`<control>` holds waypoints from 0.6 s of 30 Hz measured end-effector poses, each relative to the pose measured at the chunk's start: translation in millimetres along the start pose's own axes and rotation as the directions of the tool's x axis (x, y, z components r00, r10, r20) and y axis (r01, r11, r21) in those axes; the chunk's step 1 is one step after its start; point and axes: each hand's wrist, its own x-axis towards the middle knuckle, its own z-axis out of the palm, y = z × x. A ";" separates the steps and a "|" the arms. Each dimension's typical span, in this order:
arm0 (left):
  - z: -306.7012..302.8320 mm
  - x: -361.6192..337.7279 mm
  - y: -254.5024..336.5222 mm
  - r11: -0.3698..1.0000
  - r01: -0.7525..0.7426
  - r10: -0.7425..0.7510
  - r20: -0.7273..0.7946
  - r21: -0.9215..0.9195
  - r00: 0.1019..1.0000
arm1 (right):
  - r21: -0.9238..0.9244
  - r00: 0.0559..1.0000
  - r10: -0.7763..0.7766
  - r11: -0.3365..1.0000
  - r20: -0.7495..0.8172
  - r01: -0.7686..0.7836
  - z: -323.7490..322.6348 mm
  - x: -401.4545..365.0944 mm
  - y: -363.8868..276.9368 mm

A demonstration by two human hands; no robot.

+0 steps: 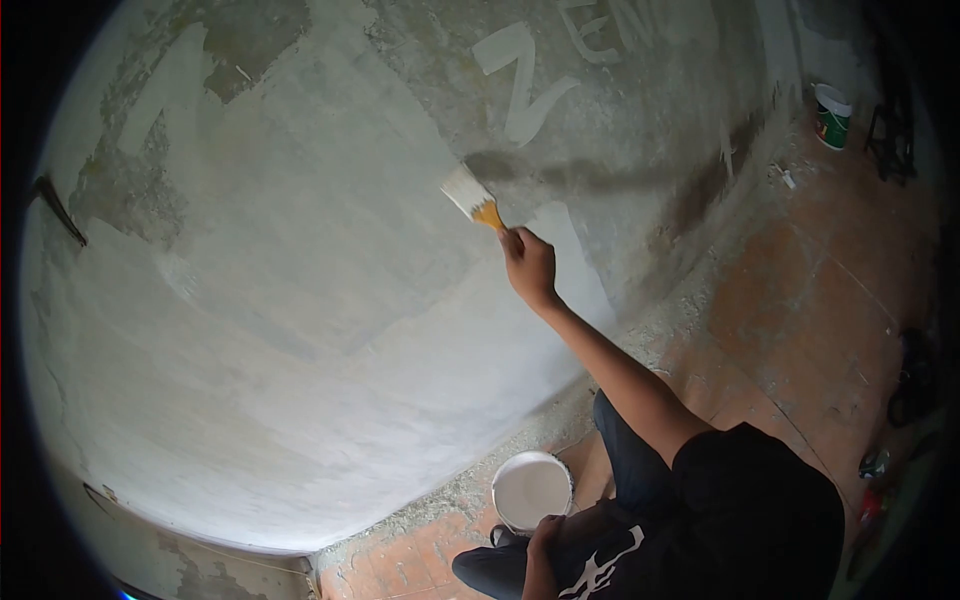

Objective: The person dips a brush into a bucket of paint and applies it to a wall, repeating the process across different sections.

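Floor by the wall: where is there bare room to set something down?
Bare tiles lie on the floor between the rubble strip along the wall, the green tub and the clutter at the right edge. Crowded: around the paint bucket by the knees, near the left hand. The right hand holds the brush.

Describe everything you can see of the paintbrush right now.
The paintbrush is a flat, wide brush: pale bristles loaded with white paint and a yellow-orange handle. It lies tilted, bristles up and to the left, handle down and to the right. The bristle tips press on the wall, right where the fresh pale coat meets the bare grey plaster. The right hand has its grip closed on the lower end of the handle, hiding that part. A dark, blurred shadow of it stretches rightward across the wall.
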 end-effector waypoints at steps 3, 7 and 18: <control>3.5 0.5 -1.8 0.998 -0.017 0.016 -0.022 -0.056 1.000 | -0.083 0.993 0.061 0.995 0.101 -0.052 4.1 9.4 4.3; 1.6 4.6 -5.4 0.999 -0.026 0.026 -0.010 -0.033 1.000 | -0.172 0.971 0.175 0.974 0.161 -0.147 -3.7 -39.6 62.3; 1.0 -3.7 6.3 0.998 0.023 -0.022 -0.029 0.063 0.999 | 0.057 0.999 0.037 0.998 0.032 -0.039 -15.4 -5.6 34.8</control>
